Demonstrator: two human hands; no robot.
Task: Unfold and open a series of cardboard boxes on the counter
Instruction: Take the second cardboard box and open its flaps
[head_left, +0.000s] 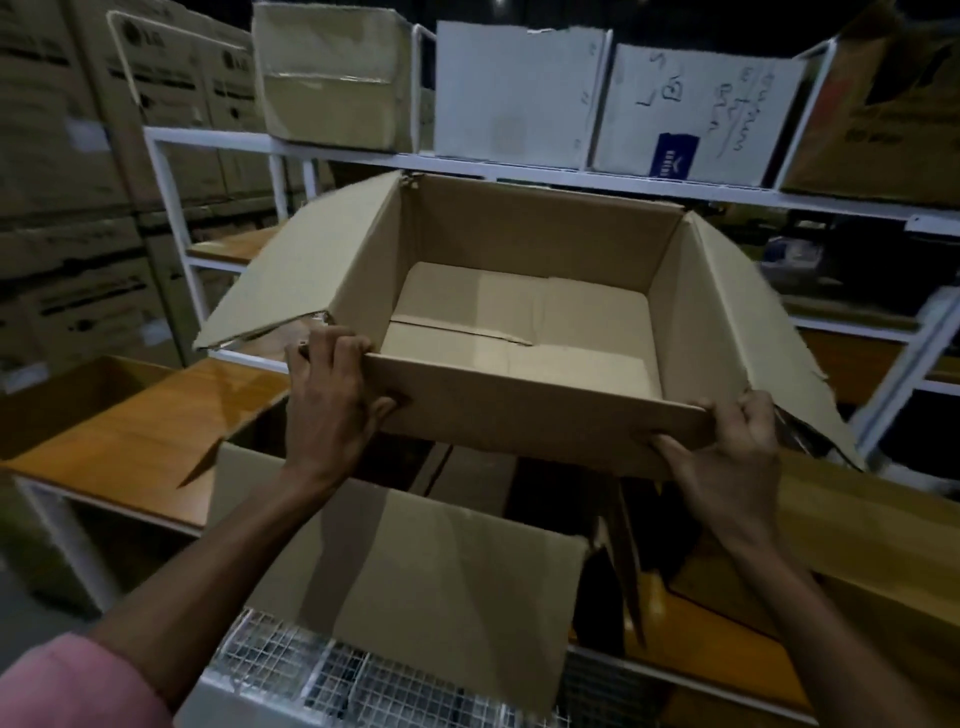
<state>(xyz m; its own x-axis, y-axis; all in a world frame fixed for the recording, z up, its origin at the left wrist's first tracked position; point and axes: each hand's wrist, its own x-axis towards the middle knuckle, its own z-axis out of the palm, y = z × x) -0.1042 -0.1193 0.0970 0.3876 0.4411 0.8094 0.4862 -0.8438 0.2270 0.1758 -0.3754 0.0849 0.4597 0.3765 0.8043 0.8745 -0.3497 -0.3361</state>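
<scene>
Open box held up over the tabletop by its near wall.

The cardboard box hangs above the wooden tabletop, flaps splayed; left hand and right hand curl their fingers round its near corners. Gripped on one side only, it could tip away. White shelving with stacked cartons stands behind, dimly lit.
</scene>
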